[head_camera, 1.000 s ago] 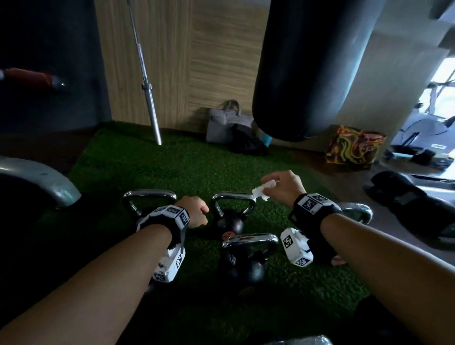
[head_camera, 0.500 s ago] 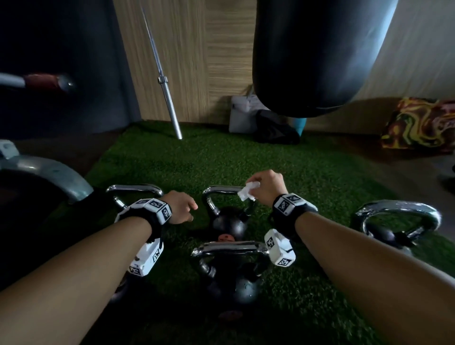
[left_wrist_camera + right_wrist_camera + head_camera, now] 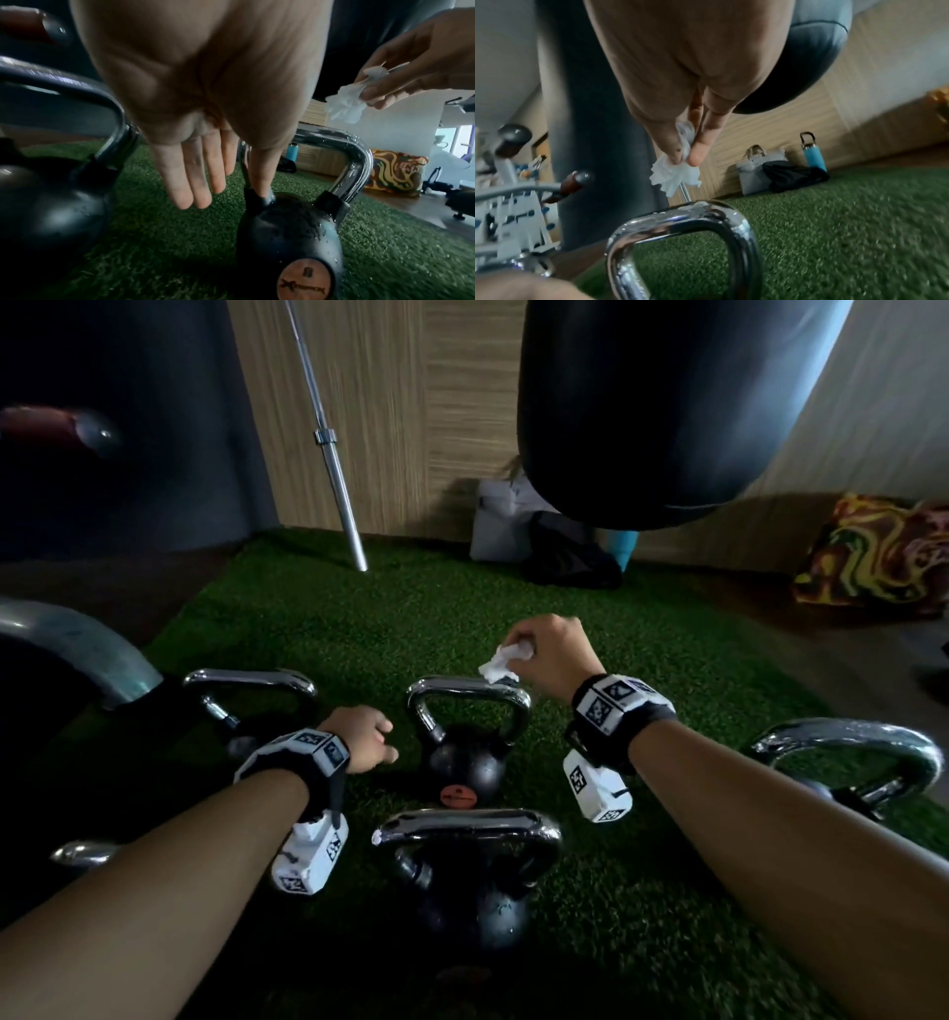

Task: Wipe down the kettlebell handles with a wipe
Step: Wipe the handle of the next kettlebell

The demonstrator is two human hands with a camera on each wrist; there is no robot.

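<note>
The right hand point(image 3: 552, 654) pinches a crumpled white wipe point(image 3: 499, 666) between thumb and fingertips, so that grip is clamped on the wipe, whose loose end hangs down from it. Directly below the grip, toward its left side, lies the chrome handle point(image 3: 470, 689) of the middle kettlebell point(image 3: 466, 770), which stands on the green turf point(image 3: 667, 891). The head view puts the wipe's lower edge at the handle's right-hand corner; the right wrist view shows a little gap between them, so I cannot tell whether they touch. The handle's top bar runs crosswise, leading away from the grip toward the left hand point(image 3: 362, 739). That hand is nearer the kettlebell's body but carries nothing: its fingers point(image 3: 195, 172) are straight and together, pointing down beside the handle's left upright, apart from it as far as I can see. Droplets show on the chrome and on the black body. My judgement is that the coming move is a short drop of the wipe onto the bar, then a stroke along its length leftward from the grip. Another kettlebell's handle point(image 3: 464, 829) lies nearer the person than the grip, and further ones stand out to either side.
</note>
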